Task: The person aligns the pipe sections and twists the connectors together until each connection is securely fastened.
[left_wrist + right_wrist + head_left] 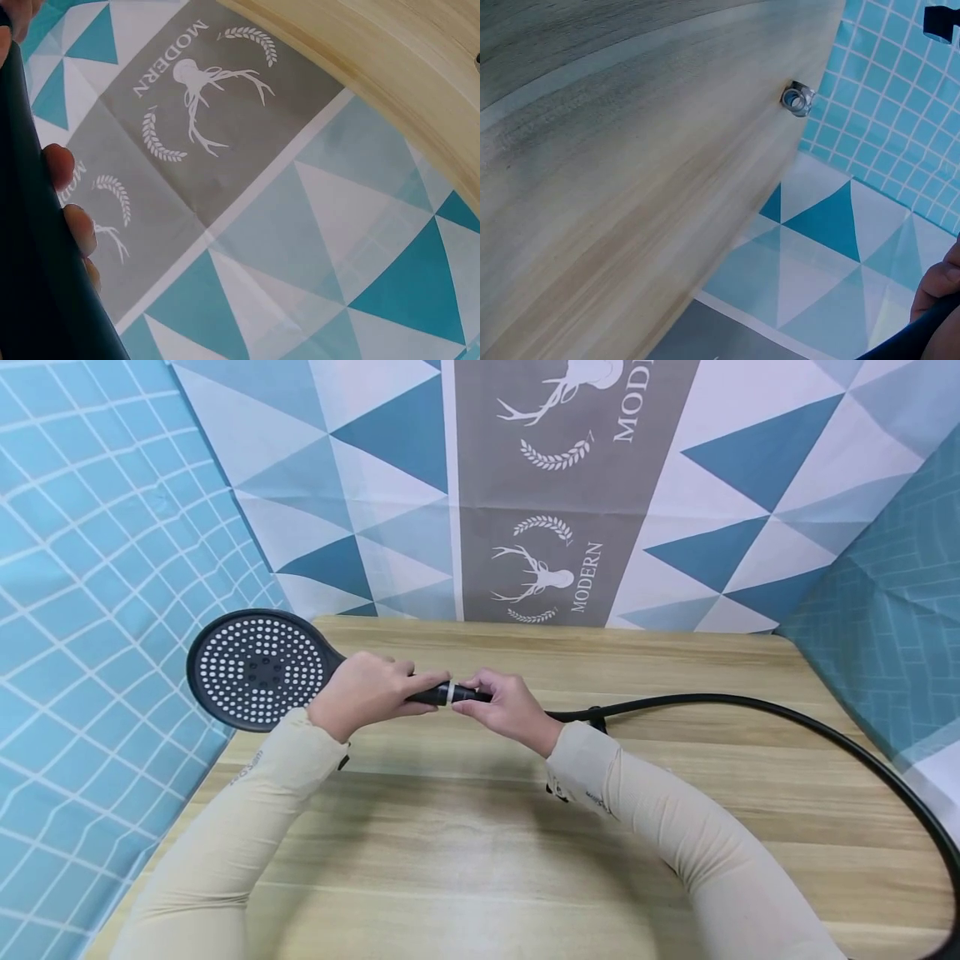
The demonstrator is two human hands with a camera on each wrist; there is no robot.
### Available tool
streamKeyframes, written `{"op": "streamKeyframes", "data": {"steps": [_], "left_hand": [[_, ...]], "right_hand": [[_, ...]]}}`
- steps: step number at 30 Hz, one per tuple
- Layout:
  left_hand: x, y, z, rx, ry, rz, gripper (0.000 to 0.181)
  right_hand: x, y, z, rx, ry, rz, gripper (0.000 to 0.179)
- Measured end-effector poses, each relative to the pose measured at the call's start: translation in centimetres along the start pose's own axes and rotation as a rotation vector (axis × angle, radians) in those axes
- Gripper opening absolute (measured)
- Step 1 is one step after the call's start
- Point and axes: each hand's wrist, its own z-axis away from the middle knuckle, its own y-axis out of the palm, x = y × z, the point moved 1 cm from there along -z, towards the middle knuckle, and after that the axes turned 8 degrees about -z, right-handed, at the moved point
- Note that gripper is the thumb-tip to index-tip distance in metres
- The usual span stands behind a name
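Observation:
A black shower head (262, 670) with a round, pale-dotted face is at the left of the head view. My left hand (367, 693) grips its handle (429, 695); in the left wrist view, fingertips (79, 229) curl round the dark handle (45, 240). Around the black end of the shower hose (471, 694), my right hand (506, 703) closes thumb and fingers. Handle and hose end meet in line, with a narrow white ring (451, 693) between them. The right wrist view shows only part of a hand (939, 283) beside a dark length at the lower right corner.
The black hose (705, 698) arcs right across the wood-grain tabletop (465, 860). A small black part (597, 722) lies by the hose. A shiny metal fitting (797, 99) sits near the table edge. Patterned sheets (397, 468) surround the back and sides.

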Motion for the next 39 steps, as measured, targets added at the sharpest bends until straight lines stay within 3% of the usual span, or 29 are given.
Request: {"op": "streamKeyframes", "data": {"steps": [5, 9, 16, 28, 33, 39], "left_hand": [[0.11, -0.06, -0.08, 0.037, 0.001, 0.006, 0.043], [0.1, 0.01, -0.08, 0.016, -0.01, 0.037, 0.044], [-0.09, -0.25, -0.05, 0.017, -0.021, 0.078, 0.043], [-0.1, -0.66, -0.14, 0.035, -0.022, 0.034, 0.043], [-0.09, -0.51, -0.05, 0.03, -0.021, 0.043, 0.041], [-0.05, -0.35, -0.11, 0.02, -0.023, 0.044, 0.042]], "right_hand": [[-0.11, 0.06, -0.07, 0.003, 0.03, -0.015, 0.018], [0.1, -0.06, -0.19, 0.022, 0.039, 0.002, 0.017], [0.03, -0.31, -0.22, 0.083, 0.018, 0.116, 0.02], [0.03, -0.32, 0.06, 0.099, 0.057, 0.204, 0.04], [-0.11, -0.31, 0.24, 0.085, -0.03, 0.283, 0.038], [-0.79, -0.29, 0.43, 0.014, -0.247, 0.403, 0.031]]}}
